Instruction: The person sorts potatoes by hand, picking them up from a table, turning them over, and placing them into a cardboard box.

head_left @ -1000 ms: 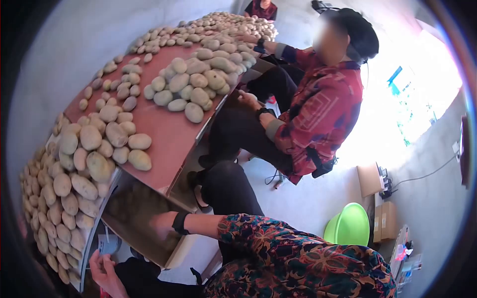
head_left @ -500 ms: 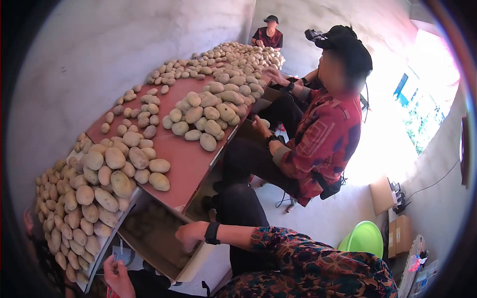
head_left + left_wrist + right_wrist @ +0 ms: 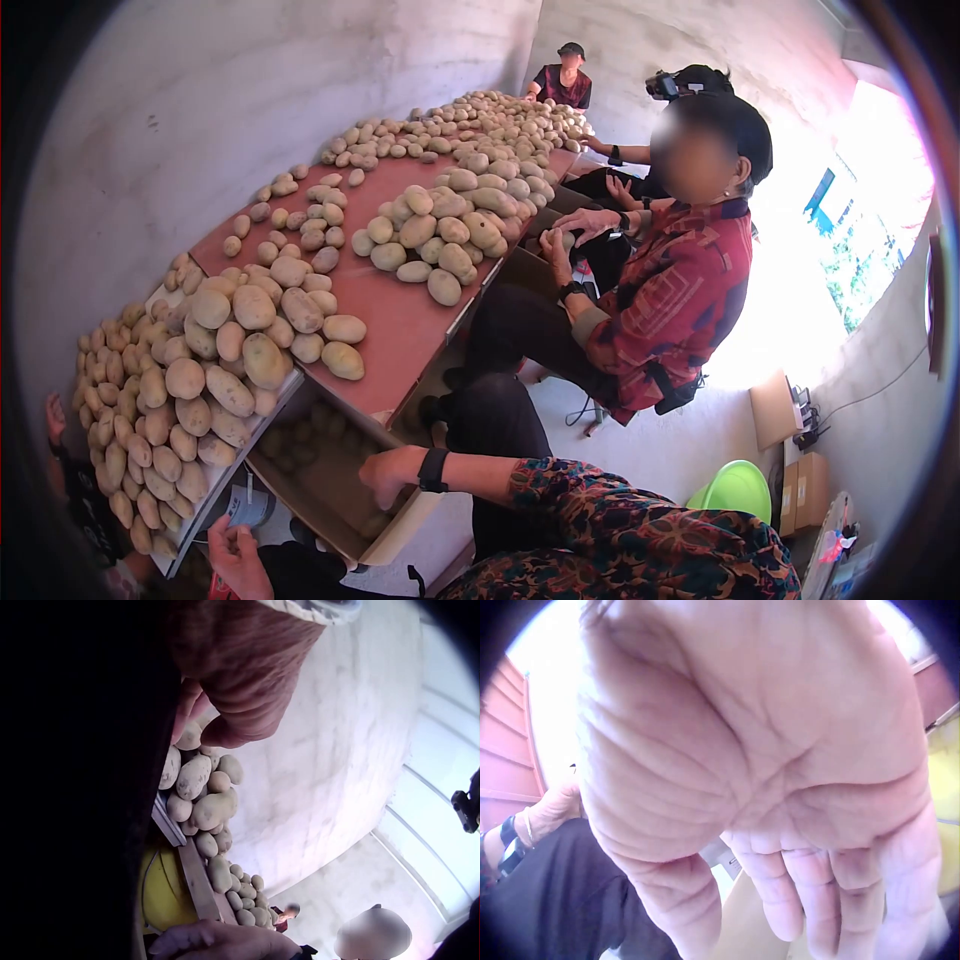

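Observation:
Potatoes [image 3: 185, 378] lie heaped at the near end of the table. Below its edge is a cardboard box [image 3: 405, 525] with some potatoes in its bottom. My right hand [image 3: 392, 476] hangs over the box's right side; in the right wrist view its palm [image 3: 757, 765] is bare, the fingers fairly straight and holding nothing. Near the table's lower corner my left hand [image 3: 240, 564] has its fingers loosely bent. The left wrist view shows this hand [image 3: 244, 682] with thumb and fingers apart before potatoes [image 3: 194, 777], nothing visible between them.
A person in a red patterned shirt [image 3: 680, 290] sits beside the red tabletop [image 3: 365, 350], hands together near its edge. More potato piles [image 3: 440, 225] cover parts of it. Another person [image 3: 566, 84] is at the far end. A green tub [image 3: 735, 490] and cartons [image 3: 805, 490] stand right.
The head view has shifted, so the table appears lower and farther right. My right hand has moved toward the box's right side. The neighbour's reaching hand has come back beside the other.

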Demonstrator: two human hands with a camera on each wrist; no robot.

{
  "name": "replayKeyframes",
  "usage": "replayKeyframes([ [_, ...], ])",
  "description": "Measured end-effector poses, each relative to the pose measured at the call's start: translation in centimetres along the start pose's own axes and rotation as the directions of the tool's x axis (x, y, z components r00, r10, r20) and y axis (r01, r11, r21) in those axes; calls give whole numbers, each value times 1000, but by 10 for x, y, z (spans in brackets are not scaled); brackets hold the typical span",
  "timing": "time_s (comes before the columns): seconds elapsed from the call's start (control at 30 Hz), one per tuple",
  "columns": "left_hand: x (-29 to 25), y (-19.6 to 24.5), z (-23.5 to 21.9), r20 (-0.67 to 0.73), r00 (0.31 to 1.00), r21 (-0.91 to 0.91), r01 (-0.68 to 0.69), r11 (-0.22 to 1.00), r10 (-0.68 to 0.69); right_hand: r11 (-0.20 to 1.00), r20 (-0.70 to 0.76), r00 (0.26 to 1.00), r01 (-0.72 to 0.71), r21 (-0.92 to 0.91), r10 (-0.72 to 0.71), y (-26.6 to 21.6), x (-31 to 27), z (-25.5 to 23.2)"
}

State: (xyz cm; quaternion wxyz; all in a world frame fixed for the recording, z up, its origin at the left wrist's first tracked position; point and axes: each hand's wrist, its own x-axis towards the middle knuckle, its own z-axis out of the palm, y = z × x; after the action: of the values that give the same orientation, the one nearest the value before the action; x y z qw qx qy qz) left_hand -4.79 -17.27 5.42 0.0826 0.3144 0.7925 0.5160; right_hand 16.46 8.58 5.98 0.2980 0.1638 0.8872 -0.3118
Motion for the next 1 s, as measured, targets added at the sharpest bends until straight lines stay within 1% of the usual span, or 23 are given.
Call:
replayKeyframes([
  [0.07, 0, 0, 0, 3, 1000, -18, 11, 1000, -11, 1000, -13, 1000, 11, -5, -11, 7, 8, 5],
  [0.13, -1, 1, 0, 11, 1000, -34, 21, 999, -21, 1000, -44, 999, 25, -19, -25, 6, 4, 4],
  [0.2, -1, 3, 1, -5, 1000, 14, 15, 1000, -15, 1000, -47, 999, 21, -16, -22, 1, -7, -3],
  [0.23, 0, 19, 4, 17, 1000, 9, 0, 1000, 0, 1000, -49, 999, 15, -16, -16, 2, -15, -7],
  [0.27, -4, 36, 2, 33, 999, 96, -26, 995, 23, 1000, -38, 999, -25, 0, 25, 5, -10, -4],
  [0.3, -8, 46, -1, 42, 998, 190, -45, 981, 38, 999, -27, 999, -33, 10, 33, 6, -10, -3],
  [0.43, -9, 49, 3, 32, 999, 149, -8, 989, 3, 1000, -29, 999, -29, 1, 29, 9, -4, -2],
  [0.53, -12, 59, 2, 24, 1000, 178, -21, 984, 17, 1000, -23, 1000, -14, 4, 14, 9, -2, -1],
  [0.6, -12, 64, 0, 59, 998, 242, -49, 969, 36, 1000, -3, 1000, -12, -4, 12, 4, -2, -2],
  [0.63, -10, 57, 0, 64, 997, 242, -51, 969, 37, 1000, 16, 1000, -9, -16, 9, 2, -2, -3],
  [0.67, -9, 43, -3, 47, 998, 208, -56, 977, 47, 1000, 18, 1000, -6, -12, 6, 5, 6, 0],
  [0.7, -11, 37, -4, 24, 998, 179, -54, 982, 50, 999, 50, 998, 29, -14, -28, 8, 18, 7],
  [0.73, -11, 31, -3, 5, 999, 197, -36, 980, 36, 997, 88, 993, 78, -23, -76, 6, 34, 13],
  [0.8, -14, 36, -3, 7, 996, -54, 90, 995, -89, 998, 75, 997, -6, 70, 1, -1, 28, 11],
  [0.87, -18, 44, -8, -7, 996, -54, 93, 994, -94, 995, 162, 982, 93, 32, -97, 2, 51, 13],
  [0.9, -21, 42, -10, -35, 997, -41, 72, 997, -74, 999, 150, 988, 43, 30, -47, 4, 61, 19],
  [0.93, -23, 41, -11, -60, 996, -30, 58, 998, -59, 995, 84, 992, 86, 55, -90, 13, 74, 31],
  [0.97, -14, 48, -9, -51, 998, -9, 32, 999, -32, 988, 116, 982, 146, 56, -151, 29, 103, 47],
  [1.0, -31, 43, -25, -58, 994, 54, 93, 994, -90, 997, 319, 945, 79, -17, -70, 19, 124, 39],
])
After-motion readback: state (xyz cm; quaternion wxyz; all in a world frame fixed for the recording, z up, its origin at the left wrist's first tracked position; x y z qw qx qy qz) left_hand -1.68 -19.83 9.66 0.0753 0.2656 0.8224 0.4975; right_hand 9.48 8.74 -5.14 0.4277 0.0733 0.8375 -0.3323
